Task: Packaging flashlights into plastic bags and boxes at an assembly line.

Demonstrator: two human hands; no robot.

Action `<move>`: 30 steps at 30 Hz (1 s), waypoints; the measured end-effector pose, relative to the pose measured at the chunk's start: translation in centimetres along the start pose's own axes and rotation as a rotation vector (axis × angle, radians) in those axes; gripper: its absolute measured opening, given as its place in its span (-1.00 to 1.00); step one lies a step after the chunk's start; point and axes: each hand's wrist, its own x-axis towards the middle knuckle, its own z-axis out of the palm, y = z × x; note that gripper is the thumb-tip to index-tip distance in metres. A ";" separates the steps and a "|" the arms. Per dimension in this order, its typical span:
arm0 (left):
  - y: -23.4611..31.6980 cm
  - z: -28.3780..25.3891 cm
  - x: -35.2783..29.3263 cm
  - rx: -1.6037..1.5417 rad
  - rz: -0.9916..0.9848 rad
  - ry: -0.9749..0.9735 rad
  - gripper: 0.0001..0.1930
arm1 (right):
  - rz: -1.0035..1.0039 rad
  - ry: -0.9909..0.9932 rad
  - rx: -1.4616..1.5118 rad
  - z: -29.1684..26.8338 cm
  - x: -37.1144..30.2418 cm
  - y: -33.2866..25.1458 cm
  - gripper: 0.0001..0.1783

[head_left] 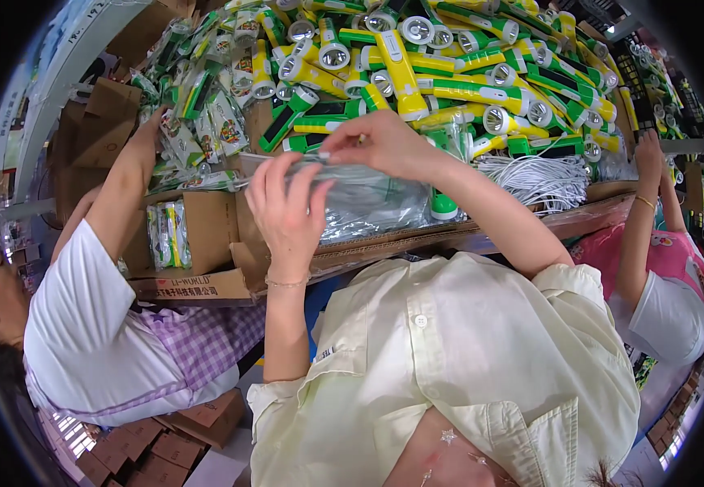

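Note:
A clear plastic bag [360, 180], blurred by motion, stretches between my hands above the near edge of the table. My left hand [283, 207] has its fingers curled around one end of the bag. Thumb and fingertips of my right hand [388, 146] pinch the bag's upper edge from the right. Whether anything is inside the bag cannot be made out. Just beyond my hands lies a big heap of yellow and green flashlights [397, 73]. More clear bags [368, 221] lie flat below my right hand, beside a green flashlight [443, 203] standing partly in plastic.
Coiled white cables [539, 183] lie to the right. Bagged flashlights [218, 122] pile up at the left, above an open cardboard box [206, 227] with packed items. A co-worker's arm [129, 174] reaches in from the left; another person's hands [651, 154] work at the right.

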 end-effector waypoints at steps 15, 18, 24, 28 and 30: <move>5.0 12.7 -0.4 -0.474 -0.146 -0.212 -0.79 | -0.115 0.170 -0.495 -7.6 -5.3 9.0 -0.82; 5.8 12.4 0.2 -0.288 0.064 -0.223 -0.82 | -0.228 0.319 -0.699 -7.9 -6.8 8.6 -0.79; 6.0 12.9 -2.6 -0.267 -0.048 -0.258 -0.80 | -0.432 0.368 -0.789 -6.5 -9.0 6.0 -0.81; 4.2 12.3 -3.2 -0.502 -0.182 -0.377 -0.79 | -0.319 0.258 -0.921 -4.6 -10.8 10.5 -0.84; 3.0 11.8 -3.2 -0.365 -0.056 -0.503 -0.84 | -0.216 0.323 -0.859 -3.9 -10.7 10.7 -0.86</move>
